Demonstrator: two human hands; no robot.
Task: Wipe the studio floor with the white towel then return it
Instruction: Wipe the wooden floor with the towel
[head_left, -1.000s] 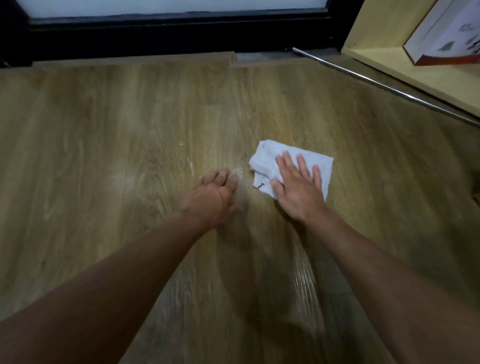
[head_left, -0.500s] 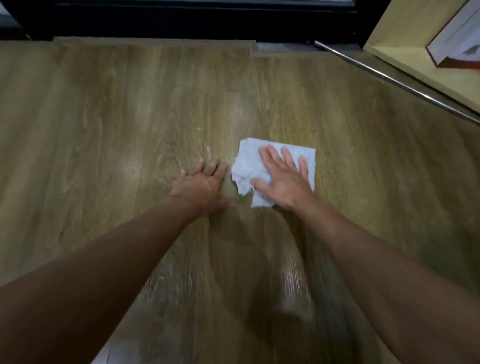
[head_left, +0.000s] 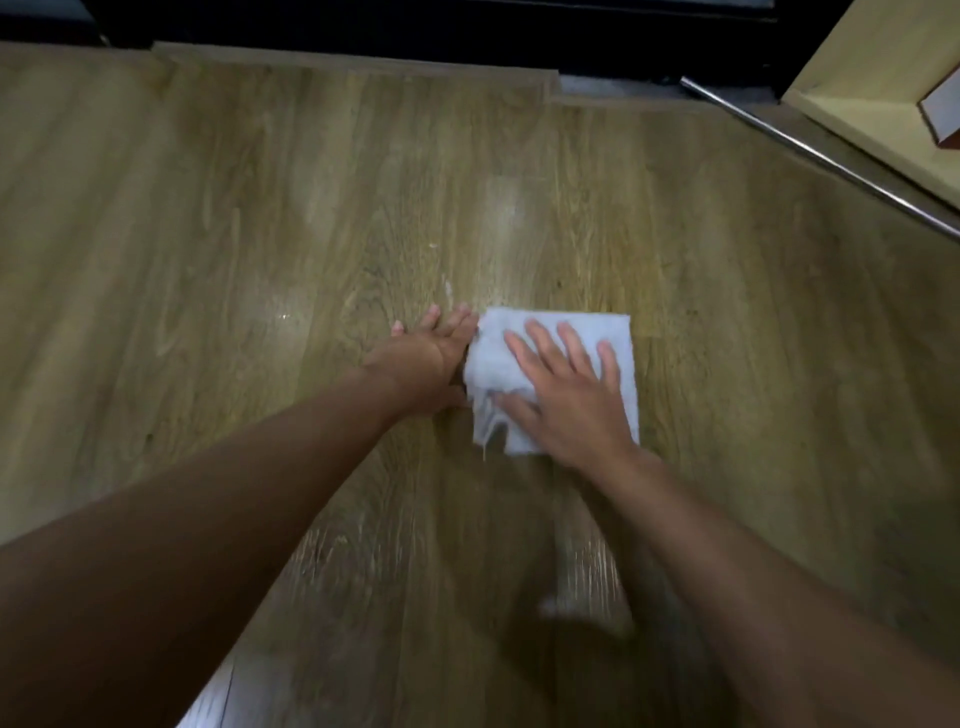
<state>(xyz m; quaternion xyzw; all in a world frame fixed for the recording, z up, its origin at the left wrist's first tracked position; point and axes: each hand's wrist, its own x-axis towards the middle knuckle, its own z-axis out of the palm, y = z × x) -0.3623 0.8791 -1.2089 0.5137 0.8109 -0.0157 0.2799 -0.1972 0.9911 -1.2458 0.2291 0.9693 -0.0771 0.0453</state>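
Observation:
The white towel lies flat on the wood-grain studio floor, a little right of centre. My right hand presses down on it with the fingers spread and the thumb at the towel's crumpled left edge. My left hand rests palm-down on the bare floor just left of the towel, its fingertips touching the towel's edge. Both forearms reach in from the bottom of the view.
A dark door frame runs along the far edge of the floor. A metal rail slants across the top right, and behind it is a pale wooden shelf holding a white and red box. Small white specks mark the floor ahead of my hands.
My right hand has slid the towel left and toward me until it meets my left hand. The view has tilted down, so the door frame sits higher in the frame.

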